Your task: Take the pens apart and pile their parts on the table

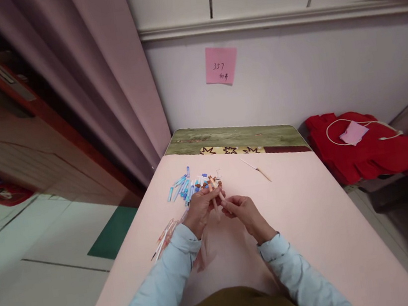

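Note:
Over the middle of the pink-covered table [303, 220], my left hand [200, 207] is closed on slim beige pen parts [213, 197] that point away from me. My right hand [245, 212] is pinched at the near end of one beige part, close beside the left fingers. Just beyond the hands lie small brown caps [220, 184] and blue caps. A group of blue pen tubes [180, 183] spreads to their left. Nearer the left forearm rest several thin clear and orange pieces [165, 236], partly covered by the sleeve.
A beige pen piece [264, 173] with a thin white rod lies right of the hands. The table's green wood-patterned far end [239, 133] meets the wall. A red cloth [376, 150] with a white cable is at the right; a wooden door [36, 135] stands left.

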A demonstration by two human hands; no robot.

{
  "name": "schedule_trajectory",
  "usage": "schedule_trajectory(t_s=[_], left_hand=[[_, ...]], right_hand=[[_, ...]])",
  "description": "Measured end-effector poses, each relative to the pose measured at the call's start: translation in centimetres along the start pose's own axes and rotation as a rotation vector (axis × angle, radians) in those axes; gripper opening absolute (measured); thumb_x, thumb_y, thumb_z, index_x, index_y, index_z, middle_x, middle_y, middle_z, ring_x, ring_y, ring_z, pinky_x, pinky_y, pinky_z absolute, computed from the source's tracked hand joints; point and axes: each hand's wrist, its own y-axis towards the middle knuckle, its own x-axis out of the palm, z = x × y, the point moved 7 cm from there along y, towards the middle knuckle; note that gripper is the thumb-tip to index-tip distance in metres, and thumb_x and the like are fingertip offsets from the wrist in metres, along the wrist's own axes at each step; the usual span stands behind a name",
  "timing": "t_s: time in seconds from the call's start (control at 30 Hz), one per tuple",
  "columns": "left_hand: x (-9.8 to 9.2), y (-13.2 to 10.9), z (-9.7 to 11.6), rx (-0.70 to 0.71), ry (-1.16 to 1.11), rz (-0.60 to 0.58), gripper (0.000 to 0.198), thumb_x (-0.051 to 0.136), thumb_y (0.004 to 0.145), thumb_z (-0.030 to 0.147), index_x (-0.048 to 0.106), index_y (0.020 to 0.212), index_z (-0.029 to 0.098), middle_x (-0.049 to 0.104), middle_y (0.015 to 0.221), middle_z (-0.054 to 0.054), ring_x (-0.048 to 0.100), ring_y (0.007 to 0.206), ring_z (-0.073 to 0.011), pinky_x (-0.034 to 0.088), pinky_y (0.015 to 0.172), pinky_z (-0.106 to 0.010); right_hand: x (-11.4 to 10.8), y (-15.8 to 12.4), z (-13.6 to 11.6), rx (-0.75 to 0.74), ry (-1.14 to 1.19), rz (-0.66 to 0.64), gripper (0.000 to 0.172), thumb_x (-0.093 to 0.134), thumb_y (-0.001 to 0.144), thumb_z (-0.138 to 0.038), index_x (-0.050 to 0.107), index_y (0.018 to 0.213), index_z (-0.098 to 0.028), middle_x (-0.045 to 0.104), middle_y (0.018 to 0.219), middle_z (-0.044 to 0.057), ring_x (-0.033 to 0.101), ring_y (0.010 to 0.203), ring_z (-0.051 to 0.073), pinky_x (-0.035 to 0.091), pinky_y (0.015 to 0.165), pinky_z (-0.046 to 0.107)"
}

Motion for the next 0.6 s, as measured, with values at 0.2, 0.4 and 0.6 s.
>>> schedule_trajectory(t_s=[0.2,0.4,0.6], left_hand=[[-0.3,0.4,-0.5,-0.033,-0.059,0.0,0.019,0.079,0.07,0.025,0.073,0.079,0.009,0.072,0.077,-0.01,0.067,0.069,-0.0166,0.054,0.069,-0.026],[-0.2,0.5,-0.5,-0.089,-0.068,-0.04,0.015,0.076,0.075,0.022,0.072,0.078,0.008,0.072,0.074,-0.011,0.064,0.058,-0.0158,0.053,0.058,-0.027],[-0.5,0.2,-0.4,-0.039,-0.096,0.039,0.01,0.069,0.08,0.017,0.072,0.081,0.008,0.073,0.079,-0.012,0.068,0.067,-0.0169,0.055,0.064,-0.026]], right_hand=[[-0.3,0.0,-0.5,-0.081,-0.168,0.105,0.048,0.075,0.068,-0.063,0.066,0.076,-0.017,0.057,0.059,-0.002,0.048,0.052,0.012,0.035,0.052,0.026],[1.5,-0.2,0.6,0.086,0.109,-0.114,0.058,0.062,0.076,-0.071,0.069,0.077,-0.014,0.046,0.055,-0.005,0.038,0.047,0.009,0.031,0.05,0.025],[-0.4,0.0,-0.7,-0.115,-0.19,0.133,0.047,0.077,0.066,-0.062,0.067,0.071,-0.017,0.055,0.059,-0.002,0.047,0.055,0.012,0.036,0.054,0.026]])
